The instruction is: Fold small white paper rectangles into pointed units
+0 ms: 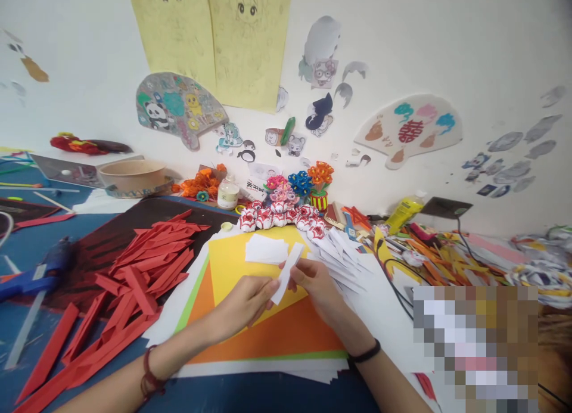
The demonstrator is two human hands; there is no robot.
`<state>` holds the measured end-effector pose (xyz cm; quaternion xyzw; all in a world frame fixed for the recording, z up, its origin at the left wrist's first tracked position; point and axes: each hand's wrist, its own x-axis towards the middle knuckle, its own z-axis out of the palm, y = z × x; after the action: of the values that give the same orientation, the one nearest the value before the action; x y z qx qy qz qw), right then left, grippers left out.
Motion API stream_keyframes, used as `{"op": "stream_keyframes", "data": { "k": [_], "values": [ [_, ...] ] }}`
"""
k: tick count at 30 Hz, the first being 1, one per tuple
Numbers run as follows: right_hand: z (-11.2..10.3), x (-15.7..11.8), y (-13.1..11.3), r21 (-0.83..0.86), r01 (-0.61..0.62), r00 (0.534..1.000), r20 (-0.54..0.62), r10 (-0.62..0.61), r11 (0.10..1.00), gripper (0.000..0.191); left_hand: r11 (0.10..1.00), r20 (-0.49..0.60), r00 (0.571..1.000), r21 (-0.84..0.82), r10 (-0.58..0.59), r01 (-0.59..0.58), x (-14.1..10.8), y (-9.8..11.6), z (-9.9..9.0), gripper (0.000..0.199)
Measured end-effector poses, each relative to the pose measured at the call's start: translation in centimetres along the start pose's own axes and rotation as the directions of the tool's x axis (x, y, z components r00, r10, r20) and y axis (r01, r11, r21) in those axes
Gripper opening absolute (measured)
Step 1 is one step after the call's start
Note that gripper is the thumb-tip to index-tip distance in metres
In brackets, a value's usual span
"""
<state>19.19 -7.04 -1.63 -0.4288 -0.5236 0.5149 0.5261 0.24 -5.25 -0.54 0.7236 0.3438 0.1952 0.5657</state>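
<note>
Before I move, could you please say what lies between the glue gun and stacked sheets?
Red folded strips, partly on a dark mat, lie there in the head view.

Light was soft, even and moderately bright, its source unseen; the plain white wall darkened toward the upper right corner. Wide-angle stretching bent the edges, fine detail was slightly soft, and coarse pixel blocks covered the lower right.
</note>
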Motion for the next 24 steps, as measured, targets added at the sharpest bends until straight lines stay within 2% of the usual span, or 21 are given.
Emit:
{"op": "stream_keyframes", "data": {
  "k": [4, 8, 11, 16, 24],
  "values": [
    [0.2, 0.0, 0.3, -0.009, -0.013, 0.999, -0.048, 0.012, 1.000, 0.039, 0.997, 0.034, 0.999, 0.078, 0.009, -0.012, 0.2, 0.0, -1.1, 0.054],
    [0.0, 0.1, 0.4, -0.017, 0.017, 0.993, -0.115, -0.019, 1.000, 0.037, 0.952, -0.022, 0.998, 0.301, 0.061, -0.052, 0.7, -0.2, -2.6, 0.058],
    [0.1, 0.1, 0.1, -0.125, 0.029, 0.996, -0.083, -0.039, 0.992, 0.034, 0.906, -0.092, 0.985, 0.412, 0.143, -0.093, 0.8, 0.2, -3.1, 0.053],
    [1.0, -0.4, 0.0, -0.312, 0.034, 0.995, 0.101, -0.003, 0.949, 0.029, 0.906, -0.221, 0.945, 0.400, 0.242, -0.138, 0.8, 1.0, -2.7, 0.040],
    [1.0, -0.6, 0.3, -0.341, 0.042, 0.994, 0.107, -0.006, 0.939, 0.030, 0.934, -0.236, 0.938, 0.310, 0.255, -0.176, 0.6, 0.7, -2.4, 0.030]
  ]
}}
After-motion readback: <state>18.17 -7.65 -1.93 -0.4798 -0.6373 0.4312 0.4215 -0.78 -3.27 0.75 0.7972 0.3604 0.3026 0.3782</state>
